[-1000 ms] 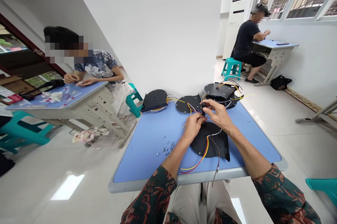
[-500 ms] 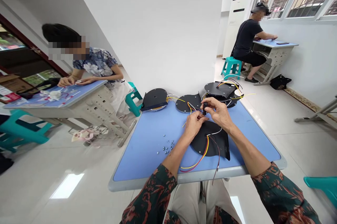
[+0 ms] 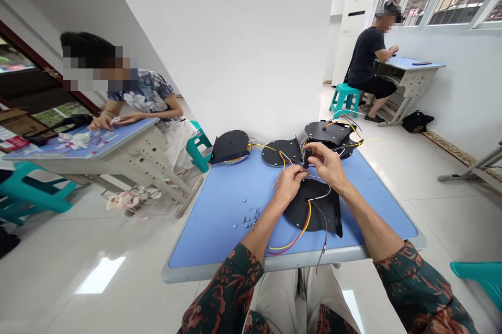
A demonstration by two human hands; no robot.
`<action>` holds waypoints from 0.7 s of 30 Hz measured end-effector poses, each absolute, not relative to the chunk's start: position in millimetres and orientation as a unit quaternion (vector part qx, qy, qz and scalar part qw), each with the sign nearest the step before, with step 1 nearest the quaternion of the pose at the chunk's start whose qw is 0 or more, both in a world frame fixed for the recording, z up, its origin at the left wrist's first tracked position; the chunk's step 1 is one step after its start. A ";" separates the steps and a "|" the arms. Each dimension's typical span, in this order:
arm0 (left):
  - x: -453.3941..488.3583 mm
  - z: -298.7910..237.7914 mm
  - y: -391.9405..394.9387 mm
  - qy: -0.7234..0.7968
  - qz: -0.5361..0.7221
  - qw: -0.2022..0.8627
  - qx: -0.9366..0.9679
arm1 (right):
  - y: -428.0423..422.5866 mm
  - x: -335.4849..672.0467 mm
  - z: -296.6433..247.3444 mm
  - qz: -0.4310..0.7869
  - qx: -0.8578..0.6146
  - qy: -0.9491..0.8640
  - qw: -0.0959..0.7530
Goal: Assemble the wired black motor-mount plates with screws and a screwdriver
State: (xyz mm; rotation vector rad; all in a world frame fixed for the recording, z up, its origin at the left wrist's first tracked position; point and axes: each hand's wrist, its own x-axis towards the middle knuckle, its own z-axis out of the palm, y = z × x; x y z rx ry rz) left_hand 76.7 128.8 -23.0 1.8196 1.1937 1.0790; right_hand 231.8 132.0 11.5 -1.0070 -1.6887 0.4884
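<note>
Black connector pinched in right hand, left hand together with it, grip unclear; short hold near connector steadies thin wires. Black plate below; small screws left on blue table.

Red-and-yellow wires (over black plate)

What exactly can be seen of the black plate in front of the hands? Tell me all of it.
The black plate is flat and dark, plastic or painted metal by its look, rounded on its far side with a pointed corner at the right. It lies on the blue table near the front edge, just below the left hand and right hand; whether they touch it cannot be told. Yellow and red wires curve across it towards that edge, a thin dark wire runs past its corner, and a white wire crosses its far part.
</note>
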 end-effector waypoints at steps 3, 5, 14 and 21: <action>76.3 -23.0 128.4 0.466 0.413 0.348 0.701 | 127.8 231.1 14.4 0.211 -0.409 -0.707 0.537; 76.4 -21.3 127.7 0.478 0.414 0.345 0.694 | 124.3 228.4 17.4 0.204 -0.400 -0.717 0.533; 76.4 -21.2 129.1 0.478 0.403 0.331 0.707 | 123.9 227.5 15.1 0.180 -0.418 -0.707 0.542; 69.9 -22.9 130.3 0.474 0.309 0.191 0.802 | 120.5 230.6 12.1 0.192 -0.413 -0.682 0.572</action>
